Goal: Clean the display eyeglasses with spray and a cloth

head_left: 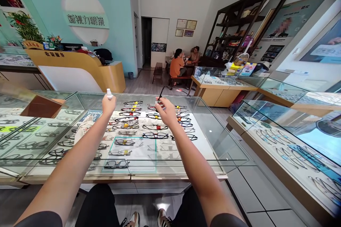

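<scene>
the left hand (108, 106) is clenched round a small white spray bottle (109, 93), nozzle poking up above the fist. the right hand (167, 111) pinches a pair of black glasses (161, 93), one thin temple rising above the fingers. both arms reach out over the glass display case (213, 138), hands raised above the far half of its top, near its back edge. the front edge runs just ahead of the person's knees. to the right a tiled aisle (255, 198) lies open between this case and a second counter (293, 156). the glasses look slim and dark; their lenses are hard to make out against the rows of frames (154, 135) below.
</scene>
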Action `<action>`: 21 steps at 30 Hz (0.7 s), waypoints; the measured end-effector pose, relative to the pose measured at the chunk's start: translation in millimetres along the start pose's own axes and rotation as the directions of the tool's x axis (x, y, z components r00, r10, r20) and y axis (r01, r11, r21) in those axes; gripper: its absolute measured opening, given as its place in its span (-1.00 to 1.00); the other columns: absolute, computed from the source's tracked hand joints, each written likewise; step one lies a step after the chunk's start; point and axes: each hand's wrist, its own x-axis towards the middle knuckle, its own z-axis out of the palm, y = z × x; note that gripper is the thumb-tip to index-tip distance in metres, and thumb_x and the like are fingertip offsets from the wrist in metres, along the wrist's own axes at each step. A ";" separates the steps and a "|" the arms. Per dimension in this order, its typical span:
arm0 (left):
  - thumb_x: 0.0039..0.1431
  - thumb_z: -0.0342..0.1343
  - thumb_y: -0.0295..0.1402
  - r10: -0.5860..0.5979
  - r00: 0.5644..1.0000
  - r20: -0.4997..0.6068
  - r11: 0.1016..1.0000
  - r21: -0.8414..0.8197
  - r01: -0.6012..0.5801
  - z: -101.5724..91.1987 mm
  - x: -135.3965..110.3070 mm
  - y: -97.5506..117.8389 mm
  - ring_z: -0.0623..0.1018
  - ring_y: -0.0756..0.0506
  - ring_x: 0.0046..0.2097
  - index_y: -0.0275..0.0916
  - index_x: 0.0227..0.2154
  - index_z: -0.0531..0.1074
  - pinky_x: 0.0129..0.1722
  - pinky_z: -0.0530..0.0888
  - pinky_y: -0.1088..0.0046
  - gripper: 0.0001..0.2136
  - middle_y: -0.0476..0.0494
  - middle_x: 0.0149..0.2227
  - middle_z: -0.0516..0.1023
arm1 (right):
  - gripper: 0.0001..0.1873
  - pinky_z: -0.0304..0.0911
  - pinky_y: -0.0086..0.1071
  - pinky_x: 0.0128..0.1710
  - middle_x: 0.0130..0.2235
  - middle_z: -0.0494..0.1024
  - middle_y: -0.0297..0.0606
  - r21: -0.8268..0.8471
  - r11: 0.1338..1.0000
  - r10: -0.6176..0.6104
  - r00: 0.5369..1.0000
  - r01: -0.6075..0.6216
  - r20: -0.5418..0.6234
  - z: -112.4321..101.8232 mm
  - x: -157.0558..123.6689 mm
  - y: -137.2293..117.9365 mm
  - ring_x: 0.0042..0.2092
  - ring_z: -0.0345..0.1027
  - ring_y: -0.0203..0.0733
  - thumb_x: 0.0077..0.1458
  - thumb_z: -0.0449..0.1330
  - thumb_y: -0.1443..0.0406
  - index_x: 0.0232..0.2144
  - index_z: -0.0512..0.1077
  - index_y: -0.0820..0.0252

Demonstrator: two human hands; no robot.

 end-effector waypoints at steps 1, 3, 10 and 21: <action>0.19 0.17 -0.32 0.020 0.999 0.048 0.998 -0.066 -0.016 7.5 -7.7 9.8 0.55 -0.16 -0.24 -0.12 -0.30 0.30 -0.15 0.53 0.33 -0.87 -0.04 -0.38 0.45 | -0.65 0.50 -0.14 0.09 0.14 0.67 -0.02 -0.001 1.000 0.004 1.000 -0.004 0.005 0.0 -0.3 -0.3 -0.01 0.60 -0.03 0.42 0.17 0.13 0.11 0.58 0.13; 0.23 0.17 -0.23 0.054 0.985 0.166 0.982 -0.188 -0.022 22.7 -27.3 27.0 0.48 -0.08 -0.38 -0.13 -0.30 0.32 -0.28 0.53 0.39 -0.85 0.01 -0.42 0.40 | -0.63 0.49 -0.14 0.09 0.11 0.67 -0.03 0.002 1.000 0.013 1.000 -0.013 0.018 -0.1 -0.9 -0.6 -0.01 0.60 -0.03 0.43 0.16 0.13 0.12 0.58 0.13; 0.14 0.11 0.50 0.171 0.748 0.641 0.792 -0.541 0.282 38.4 -94.6 48.6 0.30 0.02 -0.59 -0.17 -0.58 0.31 -0.62 0.33 0.49 -0.26 -0.01 -0.60 0.24 | -0.65 0.44 -0.18 0.06 0.03 0.70 -0.11 0.035 0.998 0.045 0.998 -0.046 0.050 4.6 -3.1 0.5 -0.01 0.58 -0.05 0.45 0.12 0.11 0.02 0.63 0.11; 0.06 -0.06 0.64 0.304 0.283 0.910 0.694 -0.415 0.588 19.4 -96.5 46.2 0.06 0.05 -0.67 -0.13 -0.72 0.08 -0.71 0.12 0.51 -0.15 0.09 -0.71 -0.06 | -0.61 0.41 -0.19 0.07 -0.04 0.74 -0.14 0.251 0.960 0.081 0.982 -0.123 0.173 10.9 -8.5 -10.0 0.01 0.57 -0.04 0.43 0.18 -0.01 -0.10 0.64 0.12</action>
